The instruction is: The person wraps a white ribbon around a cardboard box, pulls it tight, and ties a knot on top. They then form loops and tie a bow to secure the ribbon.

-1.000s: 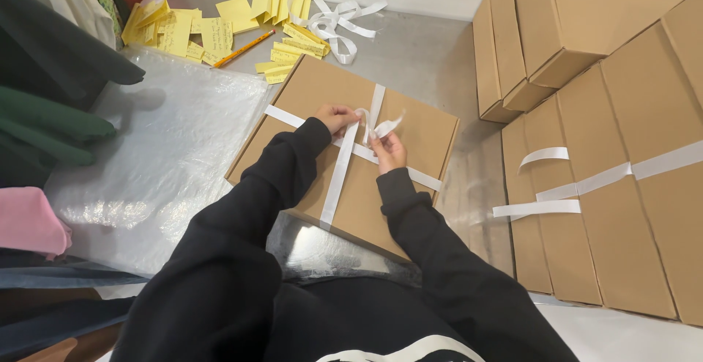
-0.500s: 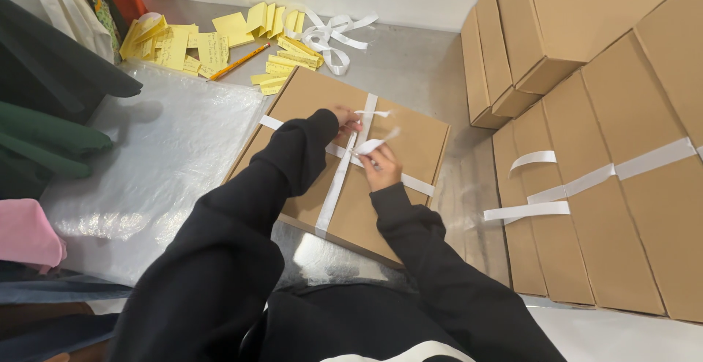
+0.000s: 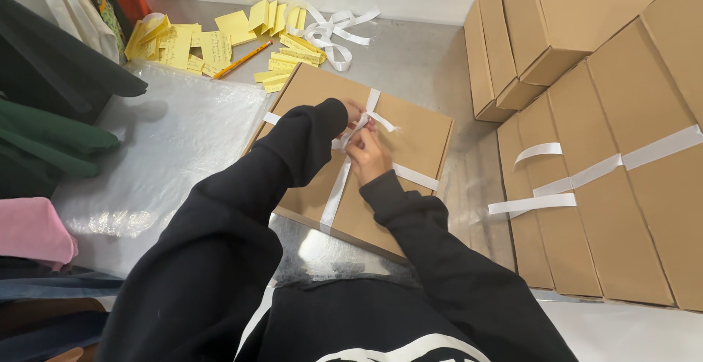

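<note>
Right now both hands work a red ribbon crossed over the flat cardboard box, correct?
Not quite: the ribbon is white, not red. The head view shows both the left hand and right hand working it where it crosses over the flat cardboard box.

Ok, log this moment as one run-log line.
left hand: pinching white ribbon | right hand: pinching ribbon at crossing | cardboard box: flat on table, ribbon crossed over lid | yellow notes: beyond box
</note>
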